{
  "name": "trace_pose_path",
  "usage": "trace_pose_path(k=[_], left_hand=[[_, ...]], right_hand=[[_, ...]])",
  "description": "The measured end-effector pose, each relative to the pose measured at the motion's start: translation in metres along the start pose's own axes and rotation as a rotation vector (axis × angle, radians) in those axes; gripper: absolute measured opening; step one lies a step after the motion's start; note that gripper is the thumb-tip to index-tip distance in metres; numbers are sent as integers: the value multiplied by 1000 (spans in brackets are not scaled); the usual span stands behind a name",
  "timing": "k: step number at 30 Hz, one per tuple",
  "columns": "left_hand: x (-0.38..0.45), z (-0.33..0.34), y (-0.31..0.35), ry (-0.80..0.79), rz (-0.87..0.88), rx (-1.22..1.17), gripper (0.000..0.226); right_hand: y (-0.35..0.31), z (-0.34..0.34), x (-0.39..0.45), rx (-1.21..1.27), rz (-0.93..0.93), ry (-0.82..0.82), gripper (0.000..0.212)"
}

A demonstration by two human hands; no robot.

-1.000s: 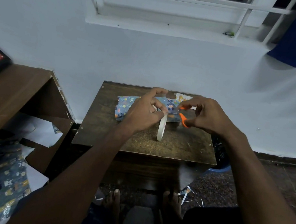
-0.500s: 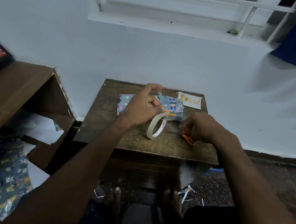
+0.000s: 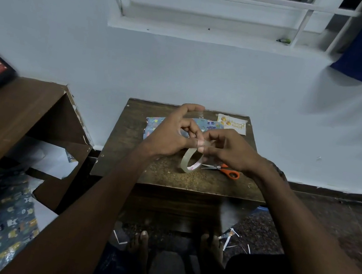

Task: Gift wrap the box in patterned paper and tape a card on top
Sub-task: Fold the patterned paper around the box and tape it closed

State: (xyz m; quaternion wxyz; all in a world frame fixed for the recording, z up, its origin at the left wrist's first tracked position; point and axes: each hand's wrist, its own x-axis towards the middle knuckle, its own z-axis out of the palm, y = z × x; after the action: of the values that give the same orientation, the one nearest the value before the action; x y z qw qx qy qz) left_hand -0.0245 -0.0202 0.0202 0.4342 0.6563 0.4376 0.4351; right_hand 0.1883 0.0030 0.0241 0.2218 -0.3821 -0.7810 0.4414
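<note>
moved: right hand (image 3: 226, 149) let go of scissors (image 3: 225, 169), now on table (image 3: 163, 176), joined left hand (image 3: 171, 135)
hands: both pinch tape roll (image 3: 189, 162)
box (image 3: 154, 125): wrapped, behind hands
card (image 3: 232, 124): table's far right corner

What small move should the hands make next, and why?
Probably carry the cut tape strip, pinched by the right hand, to the card, which lies loose beside the wrapped box. The scissors are already down; the left hand holds the tape roll.

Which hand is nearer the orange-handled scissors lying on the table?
Right. The right hand hovers just above and beyond the orange-handled scissors, pinching tape off the clear tape roll; the left hand holds that roll, farther left.
</note>
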Motion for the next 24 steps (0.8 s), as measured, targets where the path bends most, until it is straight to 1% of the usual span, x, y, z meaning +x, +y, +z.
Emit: trace_pose_path(k=[2,4,6,9,12,15,18,20,21,22,24], left_hand=[[0,1,1,54,23,-41,78],[1,0,2,103,32,-74,78],[2,0,4,135,25,-96,79],[1,2,3,185,-24,-134,79],[2,4,0,251,-95,-143,77],[2,4,1,267,-112,-110,75],[0,4,-1,259,-121,16,74],[0,2,-7,291,-142,121,73],[0,1,-10,311,-154,137,71],[1,-1,-12,329,-161,131,68],[2,-6,-15,353,-143,114,63]], right_hand=[[-1,-2,-2,115,56,-18,14],[-3,-4,-3,152,55,-7,17],[-4,-5,-4,172,42,30,13],[-8,-5,-5,170,23,110,4],[-12,-4,-6,143,-12,166,6],[-12,-3,-6,131,-26,176,8],[-7,-4,-3,105,-54,126,13],[-4,-3,-1,80,-78,84,18],[-4,-1,0,56,-75,79,20],[-1,1,1,2,-61,76,21],[4,8,4,-188,-46,32,26]])
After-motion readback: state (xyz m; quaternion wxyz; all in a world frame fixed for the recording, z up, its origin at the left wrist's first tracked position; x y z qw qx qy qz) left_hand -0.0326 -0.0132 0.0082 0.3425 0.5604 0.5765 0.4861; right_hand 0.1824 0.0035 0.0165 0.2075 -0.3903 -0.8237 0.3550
